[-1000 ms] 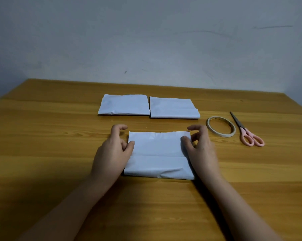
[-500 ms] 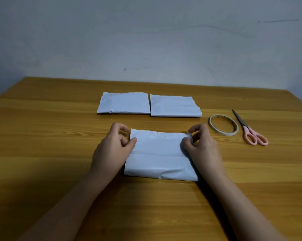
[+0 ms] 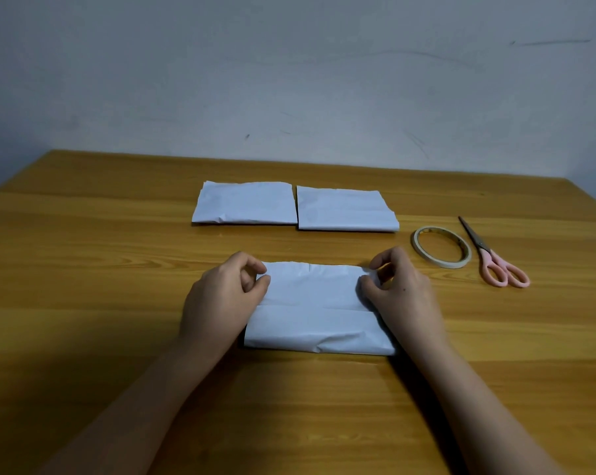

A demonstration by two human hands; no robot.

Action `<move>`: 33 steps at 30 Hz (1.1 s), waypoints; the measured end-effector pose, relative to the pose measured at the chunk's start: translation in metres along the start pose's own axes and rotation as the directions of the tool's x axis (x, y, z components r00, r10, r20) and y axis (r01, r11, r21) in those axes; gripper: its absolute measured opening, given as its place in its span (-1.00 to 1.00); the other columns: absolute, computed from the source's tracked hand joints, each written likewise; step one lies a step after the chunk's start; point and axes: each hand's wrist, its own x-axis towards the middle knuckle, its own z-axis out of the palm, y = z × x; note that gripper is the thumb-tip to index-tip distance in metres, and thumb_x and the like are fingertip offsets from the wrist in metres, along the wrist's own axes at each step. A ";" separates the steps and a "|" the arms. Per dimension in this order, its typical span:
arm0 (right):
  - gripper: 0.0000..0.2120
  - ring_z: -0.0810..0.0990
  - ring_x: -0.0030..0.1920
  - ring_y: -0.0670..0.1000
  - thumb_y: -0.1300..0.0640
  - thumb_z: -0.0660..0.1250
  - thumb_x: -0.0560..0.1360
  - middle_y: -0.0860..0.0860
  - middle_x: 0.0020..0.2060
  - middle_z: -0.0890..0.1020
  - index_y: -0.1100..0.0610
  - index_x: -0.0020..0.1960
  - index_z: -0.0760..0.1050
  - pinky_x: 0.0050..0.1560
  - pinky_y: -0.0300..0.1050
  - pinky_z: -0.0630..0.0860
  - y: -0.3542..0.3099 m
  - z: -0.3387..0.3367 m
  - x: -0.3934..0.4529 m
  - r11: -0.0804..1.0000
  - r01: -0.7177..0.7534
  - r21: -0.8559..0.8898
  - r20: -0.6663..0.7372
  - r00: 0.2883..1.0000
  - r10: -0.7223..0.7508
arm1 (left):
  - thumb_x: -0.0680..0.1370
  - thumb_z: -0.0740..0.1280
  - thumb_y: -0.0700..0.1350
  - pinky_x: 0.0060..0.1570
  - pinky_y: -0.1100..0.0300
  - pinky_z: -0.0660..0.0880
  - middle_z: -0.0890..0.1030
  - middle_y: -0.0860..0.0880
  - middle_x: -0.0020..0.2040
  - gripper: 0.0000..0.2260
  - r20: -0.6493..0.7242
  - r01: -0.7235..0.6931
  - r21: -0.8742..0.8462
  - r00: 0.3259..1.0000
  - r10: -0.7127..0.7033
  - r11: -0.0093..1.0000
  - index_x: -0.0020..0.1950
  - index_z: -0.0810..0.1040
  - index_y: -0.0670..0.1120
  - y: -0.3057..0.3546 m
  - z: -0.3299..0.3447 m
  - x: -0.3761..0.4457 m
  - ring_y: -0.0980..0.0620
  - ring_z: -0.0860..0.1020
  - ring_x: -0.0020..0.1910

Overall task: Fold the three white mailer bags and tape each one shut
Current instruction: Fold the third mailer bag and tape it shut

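A folded white mailer bag [image 3: 315, 310] lies on the wooden table [image 3: 84, 269] in front of me, with a fold line across its near third. My left hand [image 3: 221, 299] pinches the bag's far left corner between thumb and fingers. My right hand [image 3: 399, 293] pinches the far right corner the same way. Two more folded white mailer bags lie side by side farther back, the left one [image 3: 245, 204] touching the right one [image 3: 346, 209]. A roll of tape [image 3: 441, 246] lies flat to the right.
Pink-handled scissors [image 3: 495, 262] lie shut just right of the tape roll, blades pointing away. A grey wall rises behind the table's far edge. The table's right edge runs close past the scissors.
Both hands have curled their fingers in and closed on the near bag's far corners. The bag's far edge has lifted slightly and crept toward me.
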 end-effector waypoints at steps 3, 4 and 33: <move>-0.88 0.49 -0.33 -0.06 0.15 0.36 0.43 -0.11 -0.29 0.55 0.03 -0.06 0.45 -0.37 -0.18 0.33 0.001 0.001 0.001 1.000 0.002 -0.002 0.000 1.000 -0.002 | 0.49 0.39 -0.08 -0.37 0.27 0.32 0.49 0.07 -0.42 -0.94 -0.006 -0.017 0.012 1.000 0.018 1.000 -0.05 0.59 0.04 -0.001 0.000 -0.001 0.15 0.49 -0.35; -0.89 0.50 -0.32 -0.06 0.15 0.36 0.43 -0.11 -0.28 0.56 0.03 -0.07 0.47 -0.37 -0.20 0.33 0.002 0.001 0.001 1.000 0.006 -0.005 -0.003 1.000 -0.006 | 0.49 0.39 -0.08 -0.38 0.29 0.30 0.48 0.07 -0.42 -0.93 -0.006 -0.021 0.017 1.000 0.021 1.000 -0.04 0.60 0.04 -0.001 0.000 -0.001 0.16 0.48 -0.36; -0.93 0.55 -0.24 -0.08 0.16 0.32 0.44 -0.11 -0.29 0.61 0.03 -0.19 0.56 -0.28 -0.14 0.41 0.006 0.005 0.005 0.999 0.003 -0.045 -0.021 1.000 -0.004 | 0.58 0.25 0.02 -0.12 0.16 0.47 0.63 0.11 0.09 -0.78 -0.025 -0.113 0.282 0.992 0.126 0.953 0.17 0.60 0.12 -0.003 0.007 0.000 0.00 0.58 0.05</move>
